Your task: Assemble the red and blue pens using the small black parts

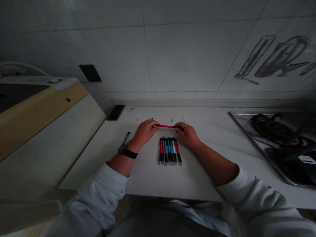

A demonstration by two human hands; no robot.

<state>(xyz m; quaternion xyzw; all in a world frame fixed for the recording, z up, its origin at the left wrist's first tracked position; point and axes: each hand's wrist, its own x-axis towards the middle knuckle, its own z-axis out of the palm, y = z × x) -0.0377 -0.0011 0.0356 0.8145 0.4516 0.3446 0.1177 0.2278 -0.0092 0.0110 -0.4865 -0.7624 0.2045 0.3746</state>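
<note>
Between my two hands a red pen [167, 126] with black ends lies level, just above the white counter. My left hand [146, 132] has its fingers closed on one end, and my right hand [187, 133] pinches the black other end. Right below the hands, several pens [169, 151] in red, blue and white with black grips lie side by side in a row, tips toward me. A blue and black pen [126, 137] lies apart, partly behind my left wrist, which wears a dark watch [122, 149].
A phone [116, 113] and a small ring [130, 109] lie at the counter's back left. Small bits, including a thin white stick [184, 119], lie behind my hands. A gas stove [276, 138] is at right; a pale cabinet-like box [81, 131] stands at left.
</note>
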